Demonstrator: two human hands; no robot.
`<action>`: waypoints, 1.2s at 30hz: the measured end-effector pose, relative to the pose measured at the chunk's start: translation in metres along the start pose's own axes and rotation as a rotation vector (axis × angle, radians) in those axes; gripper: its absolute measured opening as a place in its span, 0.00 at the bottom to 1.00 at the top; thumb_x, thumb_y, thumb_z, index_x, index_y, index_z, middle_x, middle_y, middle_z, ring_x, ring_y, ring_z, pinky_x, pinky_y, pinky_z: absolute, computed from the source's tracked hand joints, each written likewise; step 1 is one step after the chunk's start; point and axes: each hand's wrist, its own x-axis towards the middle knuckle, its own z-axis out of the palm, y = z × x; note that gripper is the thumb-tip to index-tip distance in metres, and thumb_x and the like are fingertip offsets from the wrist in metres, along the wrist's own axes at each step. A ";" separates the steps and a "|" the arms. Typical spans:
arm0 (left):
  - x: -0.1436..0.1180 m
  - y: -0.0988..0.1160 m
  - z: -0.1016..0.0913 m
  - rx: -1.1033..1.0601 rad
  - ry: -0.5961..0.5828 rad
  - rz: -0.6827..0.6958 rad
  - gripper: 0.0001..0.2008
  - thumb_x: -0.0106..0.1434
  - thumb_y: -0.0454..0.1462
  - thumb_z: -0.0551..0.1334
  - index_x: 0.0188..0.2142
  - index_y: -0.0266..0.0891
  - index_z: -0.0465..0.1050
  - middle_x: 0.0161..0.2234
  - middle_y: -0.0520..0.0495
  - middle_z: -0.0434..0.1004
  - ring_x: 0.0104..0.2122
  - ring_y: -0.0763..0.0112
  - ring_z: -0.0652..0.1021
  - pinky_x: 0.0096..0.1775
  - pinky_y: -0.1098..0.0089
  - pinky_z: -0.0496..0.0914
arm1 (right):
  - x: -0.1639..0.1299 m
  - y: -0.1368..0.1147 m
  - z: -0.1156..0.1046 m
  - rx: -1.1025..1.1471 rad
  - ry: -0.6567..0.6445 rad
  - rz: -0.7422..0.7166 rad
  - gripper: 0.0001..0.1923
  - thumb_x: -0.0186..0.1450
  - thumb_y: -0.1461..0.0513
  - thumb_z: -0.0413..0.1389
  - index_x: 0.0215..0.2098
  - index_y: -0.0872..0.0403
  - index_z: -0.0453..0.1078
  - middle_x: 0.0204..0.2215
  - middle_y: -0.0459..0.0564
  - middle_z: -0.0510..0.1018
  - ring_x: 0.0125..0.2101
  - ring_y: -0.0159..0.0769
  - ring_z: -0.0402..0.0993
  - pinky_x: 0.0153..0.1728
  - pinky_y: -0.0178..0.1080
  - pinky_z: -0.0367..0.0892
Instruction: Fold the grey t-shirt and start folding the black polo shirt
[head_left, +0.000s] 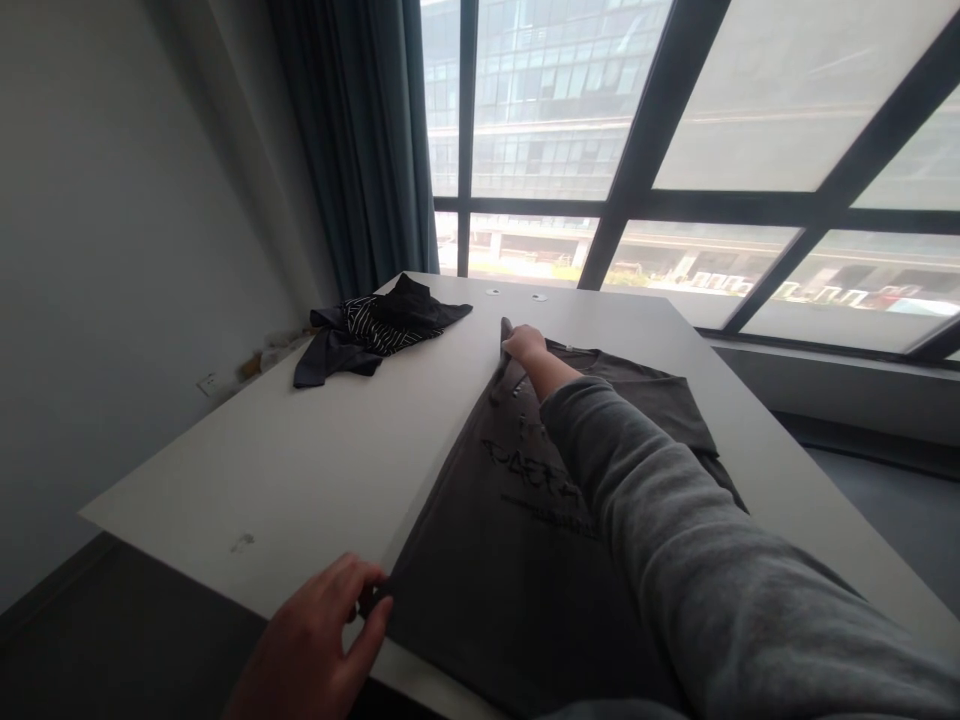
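A dark grey T-shirt lies flat on the white desk, its long axis running from the near edge, close to the person, away toward the far edge by the window. The left hand sits at the near edge, its fingers pinched closed on the shirt's near left corner. The right hand, reaching out in a grey sleeve, is at the shirt's far left corner; its fingers seem closed on a raised bit of cloth there, though how tightly is hard to tell. Both hands thus hold the same long left side, one at each end, and the body of the shirt spreads to the right of them. A crumpled dark garment with stripes lies well apart, near the desk's far left corner.
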 end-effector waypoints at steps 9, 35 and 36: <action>0.006 0.035 0.008 0.016 -0.060 0.183 0.06 0.70 0.38 0.60 0.41 0.47 0.78 0.36 0.50 0.82 0.34 0.66 0.82 0.37 0.71 0.76 | -0.028 0.055 -0.017 0.076 -0.005 0.070 0.19 0.70 0.62 0.56 0.54 0.57 0.82 0.54 0.61 0.83 0.54 0.51 0.78 0.54 0.43 0.70; 0.056 0.007 0.135 0.267 -0.248 0.513 0.33 0.75 0.40 0.59 0.76 0.46 0.56 0.77 0.42 0.53 0.75 0.54 0.59 0.70 0.50 0.62 | -0.050 0.062 0.030 -0.119 -0.030 -0.114 0.29 0.77 0.56 0.45 0.72 0.60 0.63 0.76 0.62 0.55 0.76 0.51 0.43 0.74 0.53 0.40; 0.054 0.006 0.135 0.271 -0.235 0.508 0.33 0.75 0.40 0.59 0.76 0.47 0.55 0.77 0.42 0.52 0.75 0.53 0.58 0.70 0.49 0.62 | -0.040 0.062 0.031 -0.122 -0.056 -0.131 0.30 0.78 0.55 0.45 0.74 0.59 0.61 0.77 0.60 0.52 0.76 0.50 0.42 0.74 0.51 0.40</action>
